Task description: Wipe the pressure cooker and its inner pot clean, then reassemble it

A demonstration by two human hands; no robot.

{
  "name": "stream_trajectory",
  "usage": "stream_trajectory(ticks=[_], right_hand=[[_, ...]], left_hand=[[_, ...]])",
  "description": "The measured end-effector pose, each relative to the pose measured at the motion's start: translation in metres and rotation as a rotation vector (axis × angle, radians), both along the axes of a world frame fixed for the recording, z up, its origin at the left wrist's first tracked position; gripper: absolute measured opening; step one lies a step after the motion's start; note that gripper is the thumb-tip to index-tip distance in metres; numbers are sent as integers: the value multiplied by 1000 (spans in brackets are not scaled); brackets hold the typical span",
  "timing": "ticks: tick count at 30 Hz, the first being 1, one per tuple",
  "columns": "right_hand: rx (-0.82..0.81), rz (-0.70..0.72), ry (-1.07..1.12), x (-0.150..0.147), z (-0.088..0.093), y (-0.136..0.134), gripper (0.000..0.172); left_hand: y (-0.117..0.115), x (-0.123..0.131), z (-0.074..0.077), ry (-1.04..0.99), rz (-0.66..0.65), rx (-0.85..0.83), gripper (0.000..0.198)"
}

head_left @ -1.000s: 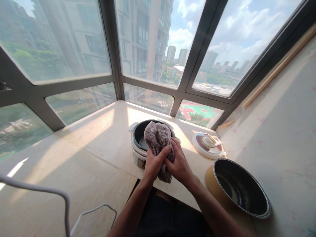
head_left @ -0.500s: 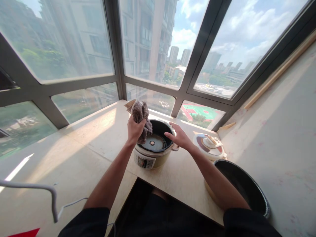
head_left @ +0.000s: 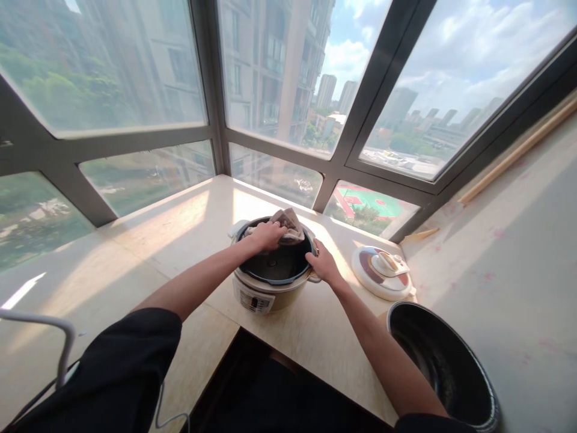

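An electric pressure cooker (head_left: 288, 296) stands lidless on the pale counter, its dark inside facing up and its control panel toward me. My left hand (head_left: 269, 236) is closed on a grey-brown cloth (head_left: 291, 225) at the far inner rim of the cooker. Part of the cloth is covered by the fingers. On the cooker's right side, my right hand (head_left: 323, 262) grips the rim near the side handle, thumb inside and fingers outside.
To the right lies the cooker's lid (head_left: 381, 273), with a dark inner pot (head_left: 444, 361) nearer me by the wall. A grey cable (head_left: 40, 319) crosses the counter (head_left: 180, 240) at left. Framed windows (head_left: 274, 153) rise behind.
My left hand has lowered the cloth from above the cooker's left side to the far inner rim. My right hand, earlier spread beside the rim, has closed on it.
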State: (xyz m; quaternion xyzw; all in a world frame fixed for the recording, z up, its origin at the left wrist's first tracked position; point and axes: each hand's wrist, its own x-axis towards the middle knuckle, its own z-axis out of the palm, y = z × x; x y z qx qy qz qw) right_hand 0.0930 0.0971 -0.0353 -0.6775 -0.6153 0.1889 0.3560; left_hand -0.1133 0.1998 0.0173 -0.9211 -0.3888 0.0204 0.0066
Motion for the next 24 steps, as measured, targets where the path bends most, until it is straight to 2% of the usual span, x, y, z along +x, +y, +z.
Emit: stream_trajectory(ticks=[4, 9, 13, 16, 20, 24], right_hand=[[-23, -72, 94, -5, -1, -3, 69], [-12, -93, 133, -7, -3, -5, 68], [-14, -107, 143, -7, -4, -7, 69], [-27, -102, 128, -6, -2, -8, 70], [-34, -93, 134, -6, -2, -8, 72], [-21, -94, 147, -5, -4, -8, 71]], left_hand=[[4, 4, -21, 157, -56, -62, 42], [9, 12, -32, 140, 16, -66, 40], [14, 18, -30, 132, 68, -133, 41], [11, 27, -26, 141, 53, -203, 46], [-7, 46, -20, 143, -73, -275, 45], [-28, 58, -16, 218, -232, -350, 36]])
